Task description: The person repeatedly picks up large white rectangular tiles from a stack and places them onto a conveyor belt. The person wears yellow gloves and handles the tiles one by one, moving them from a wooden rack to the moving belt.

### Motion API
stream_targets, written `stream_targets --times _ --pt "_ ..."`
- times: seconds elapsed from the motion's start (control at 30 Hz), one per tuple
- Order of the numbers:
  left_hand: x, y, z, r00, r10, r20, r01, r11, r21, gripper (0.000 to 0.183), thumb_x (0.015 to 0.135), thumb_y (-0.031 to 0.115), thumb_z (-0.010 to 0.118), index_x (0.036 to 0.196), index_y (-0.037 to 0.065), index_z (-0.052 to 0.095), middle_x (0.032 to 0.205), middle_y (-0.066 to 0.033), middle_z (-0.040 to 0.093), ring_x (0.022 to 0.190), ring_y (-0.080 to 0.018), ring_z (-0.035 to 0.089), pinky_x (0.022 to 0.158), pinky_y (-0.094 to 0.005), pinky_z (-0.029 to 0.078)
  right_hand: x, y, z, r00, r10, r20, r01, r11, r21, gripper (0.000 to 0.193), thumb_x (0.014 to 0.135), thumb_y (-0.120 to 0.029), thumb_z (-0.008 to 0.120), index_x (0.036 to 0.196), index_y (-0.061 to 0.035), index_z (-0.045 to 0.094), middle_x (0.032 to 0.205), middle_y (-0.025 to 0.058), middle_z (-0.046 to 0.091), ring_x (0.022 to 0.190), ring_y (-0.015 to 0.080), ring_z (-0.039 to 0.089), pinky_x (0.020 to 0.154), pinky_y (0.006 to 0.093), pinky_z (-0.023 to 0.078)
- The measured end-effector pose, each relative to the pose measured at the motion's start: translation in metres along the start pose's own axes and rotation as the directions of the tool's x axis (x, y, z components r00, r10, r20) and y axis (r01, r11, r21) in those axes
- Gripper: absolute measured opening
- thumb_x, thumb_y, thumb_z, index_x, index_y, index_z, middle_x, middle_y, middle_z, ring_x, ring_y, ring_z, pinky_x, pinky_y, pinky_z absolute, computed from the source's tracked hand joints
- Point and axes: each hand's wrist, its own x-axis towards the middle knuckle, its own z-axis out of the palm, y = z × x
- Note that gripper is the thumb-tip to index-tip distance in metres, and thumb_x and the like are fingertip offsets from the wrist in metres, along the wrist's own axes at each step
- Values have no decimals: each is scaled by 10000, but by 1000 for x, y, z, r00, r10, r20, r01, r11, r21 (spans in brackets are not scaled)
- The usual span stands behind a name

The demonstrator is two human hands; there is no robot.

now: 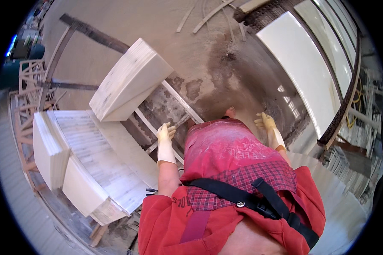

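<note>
My left hand, in a pale rubber glove, hovers over a light metal frame with its fingers stretched and nothing in them. Closest to it is a stack of white marble-like tiles, standing on the left of the frame. Out to the right, my right hand wears a matching glove; its fingers are apart and hold nothing. Beyond that hand, long white polished slabs rest along a dark-edged support.
More tile stacks and a layer of grey-streaked tiles fill the left. Thin offcut strips lie on the dusty floor ahead. A wet patch spreads near the slabs. Stacked pieces stand at far right.
</note>
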Motion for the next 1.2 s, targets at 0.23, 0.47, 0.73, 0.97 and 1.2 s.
stream_targets --times 0.23,0.47,0.73,0.97,1.2 --pt "-6 -33 -71 984 -171 -58 166 983 -79 416 1025 429 419 1233 129 620 1137 -202 699 936 -357 687 851 -465 515 -11 -23 61 997 -19 70 28 992 -123 384 1059 -421 418 1199 -155 658 905 95 741 670 178 663 612 320 531" --pt "3 -47 -111 993 -108 -45 103 989 -104 427 1045 434 403 1270 129 601 1113 -167 722 939 -309 704 862 -461 520 -21 -45 121 992 -16 127 46 970 -240 411 1064 -434 387 1237 -175 654 968 101 748 754 186 698 671 335 554" --pt "2 -67 -156 991 -73 -109 59 989 -133 392 1016 404 456 1215 112 627 987 -161 735 832 -286 711 801 -456 531 -13 -55 165 977 -33 208 93 954 -283 414 1063 -432 383 1271 -180 637 999 107 749 776 200 701 707 338 565" --pt "-3 -66 -145 979 -140 -148 112 976 -188 394 1028 416 440 1236 135 622 982 -140 740 771 -258 703 717 -417 525 4 -68 150 971 -29 236 107 939 -325 403 1062 -426 397 1259 -170 637 991 103 748 762 192 692 696 345 569" --pt "-8 -55 -82 986 -109 -125 87 982 -169 377 1032 409 434 1220 147 630 978 -126 744 765 -249 699 701 -405 532 30 -106 118 978 -44 206 111 940 -323 397 1066 -416 390 1239 -159 639 964 92 749 718 169 682 670 332 561"
